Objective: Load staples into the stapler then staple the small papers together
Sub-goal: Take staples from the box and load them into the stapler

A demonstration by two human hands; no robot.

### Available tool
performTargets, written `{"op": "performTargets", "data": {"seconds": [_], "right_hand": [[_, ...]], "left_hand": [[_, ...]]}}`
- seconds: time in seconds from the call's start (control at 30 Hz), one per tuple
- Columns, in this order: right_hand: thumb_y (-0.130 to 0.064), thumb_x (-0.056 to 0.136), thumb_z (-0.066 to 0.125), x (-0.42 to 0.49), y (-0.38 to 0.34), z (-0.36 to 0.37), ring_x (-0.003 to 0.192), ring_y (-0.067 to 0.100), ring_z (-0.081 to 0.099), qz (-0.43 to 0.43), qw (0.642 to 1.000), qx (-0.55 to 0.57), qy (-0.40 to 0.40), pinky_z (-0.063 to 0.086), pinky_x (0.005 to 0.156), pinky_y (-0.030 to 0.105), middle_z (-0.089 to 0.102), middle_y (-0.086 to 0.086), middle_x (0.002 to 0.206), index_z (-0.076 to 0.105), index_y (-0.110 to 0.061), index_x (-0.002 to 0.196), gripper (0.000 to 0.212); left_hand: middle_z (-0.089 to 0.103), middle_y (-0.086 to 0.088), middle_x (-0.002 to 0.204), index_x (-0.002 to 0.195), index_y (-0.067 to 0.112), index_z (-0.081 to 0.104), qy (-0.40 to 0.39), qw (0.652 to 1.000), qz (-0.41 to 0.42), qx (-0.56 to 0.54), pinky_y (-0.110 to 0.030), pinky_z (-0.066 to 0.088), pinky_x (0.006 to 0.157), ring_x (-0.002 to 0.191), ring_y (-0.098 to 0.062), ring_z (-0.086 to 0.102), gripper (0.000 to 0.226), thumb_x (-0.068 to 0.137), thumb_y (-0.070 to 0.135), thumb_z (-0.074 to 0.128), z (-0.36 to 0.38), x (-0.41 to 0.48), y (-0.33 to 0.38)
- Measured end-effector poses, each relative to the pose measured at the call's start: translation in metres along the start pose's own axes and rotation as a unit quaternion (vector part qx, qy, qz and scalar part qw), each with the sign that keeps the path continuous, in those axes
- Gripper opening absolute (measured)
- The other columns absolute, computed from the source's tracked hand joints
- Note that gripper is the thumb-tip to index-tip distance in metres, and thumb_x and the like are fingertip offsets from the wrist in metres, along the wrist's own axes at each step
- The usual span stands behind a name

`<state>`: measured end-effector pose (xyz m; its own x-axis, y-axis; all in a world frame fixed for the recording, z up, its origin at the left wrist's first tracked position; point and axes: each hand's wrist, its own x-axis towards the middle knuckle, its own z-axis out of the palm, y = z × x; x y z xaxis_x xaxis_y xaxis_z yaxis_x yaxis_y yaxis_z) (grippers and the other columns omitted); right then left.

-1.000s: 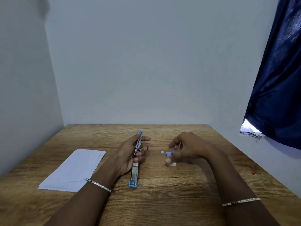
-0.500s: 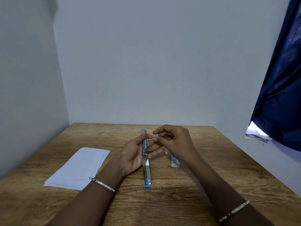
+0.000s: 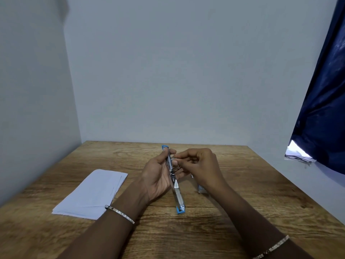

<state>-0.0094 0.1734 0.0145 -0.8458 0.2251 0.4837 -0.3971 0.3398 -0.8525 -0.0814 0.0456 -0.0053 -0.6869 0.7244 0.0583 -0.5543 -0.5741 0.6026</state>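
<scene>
The stapler point(image 3: 178, 195) is metal with blue ends and lies opened out flat in a long line, its near end resting on the wooden table point(image 3: 242, 212). My left hand point(image 3: 158, 176) grips its middle from the left side. My right hand point(image 3: 199, 165) is pinched right against the stapler's metal channel; whatever its fingertips hold is too small to make out. A stack of small white papers point(image 3: 91, 193) lies on the table to the left of my left forearm. A small staple box point(image 3: 201, 189) shows beside my right wrist, mostly hidden.
Grey walls close in the table at the back and left. A dark blue curtain point(image 3: 324, 109) hangs at the right, with some white paper point(image 3: 298, 154) on a ledge below it.
My right hand left the staple box on the table, rose to the stapler and now pinches at its channel. My left hand has kept hold of the opened stapler throughout.
</scene>
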Motion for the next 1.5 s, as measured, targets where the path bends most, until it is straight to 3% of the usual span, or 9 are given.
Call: {"op": "performTargets", "data": {"seconds": [0.17, 0.33, 0.47, 0.7, 0.8, 0.97, 1.1, 1.33, 1.5], "right_hand": [[0.000, 0.076, 0.083, 0.000, 0.001, 0.001, 0.066, 0.020, 0.077, -0.009, 1.000, 0.001, -0.003, 0.062, 0.053, 0.029, 0.078, 0.012, 0.078, 0.080, 0.000, 0.088, 0.013], [-0.008, 0.076, 0.085, -0.002, 0.002, 0.002, 0.073, 0.011, 0.076, -0.104, 0.985, -0.134, 0.009, 0.063, 0.068, 0.029, 0.080, 0.003, 0.080, 0.082, -0.009, 0.089, 0.014], [-0.012, 0.076, 0.086, -0.001, 0.000, 0.001, 0.067, 0.007, 0.071, -0.168, 0.966, -0.196, 0.022, 0.055, 0.066, 0.019, 0.079, 0.000, 0.077, 0.082, -0.013, 0.087, 0.012], [-0.010, 0.075, 0.086, 0.001, -0.005, -0.006, 0.073, 0.007, 0.074, -0.126, 0.968, -0.216, -0.031, 0.060, 0.069, 0.023, 0.080, 0.002, 0.080, 0.083, -0.012, 0.089, 0.014], [-0.006, 0.076, 0.084, 0.001, -0.007, -0.008, 0.074, -0.007, 0.071, -0.123, 0.967, -0.217, -0.052, 0.058, 0.069, 0.013, 0.081, 0.004, 0.084, 0.083, -0.009, 0.091, 0.015], [-0.002, 0.080, 0.080, 0.000, -0.009, -0.005, 0.073, -0.013, 0.066, -0.133, 0.957, -0.248, -0.063, 0.052, 0.074, 0.008, 0.081, 0.005, 0.086, 0.083, -0.008, 0.094, 0.016], [0.001, 0.083, 0.076, 0.001, -0.010, -0.006, 0.082, 0.010, 0.074, -0.133, 0.950, -0.271, -0.074, 0.057, 0.080, 0.021, 0.081, 0.005, 0.090, 0.082, -0.010, 0.099, 0.021], [-0.002, 0.084, 0.075, 0.001, -0.010, -0.005, 0.075, -0.012, 0.066, -0.093, 0.954, -0.272, -0.086, 0.050, 0.075, 0.005, 0.081, 0.001, 0.095, 0.082, -0.014, 0.100, 0.021], [-0.008, 0.079, 0.082, 0.001, -0.012, -0.006, 0.069, -0.004, 0.070, -0.069, 0.963, -0.248, -0.080, 0.051, 0.067, 0.007, 0.081, 0.003, 0.087, 0.083, -0.012, 0.096, 0.018]], "left_hand": [[0.067, -0.019, 0.083, 0.098, 0.010, 0.055, 0.027, 1.000, 0.004, 0.011, -0.059, 0.055, 0.090, 0.072, -0.022, 0.061, 0.027, 0.103, 0.035, 0.044, 0.003, -0.001, -0.001], [0.066, -0.022, 0.124, 0.098, 0.010, 0.056, 0.023, 1.000, 0.007, 0.013, -0.058, 0.053, 0.094, 0.085, -0.029, 0.068, 0.029, 0.103, 0.036, 0.045, 0.007, -0.004, -0.001], [0.071, -0.019, 0.084, 0.097, 0.010, 0.058, 0.023, 1.000, -0.002, 0.018, -0.050, 0.060, 0.080, 0.077, -0.032, 0.074, 0.032, 0.104, 0.037, 0.042, 0.010, -0.007, -0.001], [0.066, -0.018, 0.085, 0.098, 0.010, 0.057, 0.052, 0.997, -0.007, 0.048, -0.048, 0.064, 0.071, 0.083, -0.029, 0.060, 0.030, 0.105, 0.034, 0.041, 0.010, -0.008, -0.001], [0.064, -0.019, 0.089, 0.104, 0.008, 0.056, 0.051, 0.997, -0.012, 0.062, -0.046, 0.063, 0.065, 0.082, -0.028, 0.060, 0.028, 0.104, 0.032, 0.042, 0.011, -0.008, -0.003], [0.054, -0.011, 0.082, 0.107, 0.010, 0.055, 0.044, 0.997, -0.018, 0.057, -0.050, 0.062, 0.075, 0.073, -0.019, 0.046, 0.025, 0.103, 0.032, 0.044, 0.007, -0.006, -0.004], [0.055, -0.011, 0.076, 0.098, 0.009, 0.058, 0.047, 0.997, -0.012, 0.054, -0.048, 0.063, 0.068, 0.069, -0.018, 0.047, 0.028, 0.105, 0.032, 0.042, 0.006, -0.004, -0.004], [0.065, -0.018, 0.084, 0.100, 0.010, 0.057, 0.053, 0.997, -0.023, 0.052, -0.054, 0.054, 0.090, 0.080, -0.026, 0.062, 0.029, 0.105, 0.034, 0.042, 0.004, -0.003, -0.003], [0.065, -0.021, 0.095, 0.099, 0.010, 0.056, 0.039, 0.998, -0.044, 0.036, -0.058, 0.035, 0.109, 0.102, -0.034, 0.061, 0.029, 0.105, 0.035, 0.041, 0.004, -0.003, -0.004]]}}
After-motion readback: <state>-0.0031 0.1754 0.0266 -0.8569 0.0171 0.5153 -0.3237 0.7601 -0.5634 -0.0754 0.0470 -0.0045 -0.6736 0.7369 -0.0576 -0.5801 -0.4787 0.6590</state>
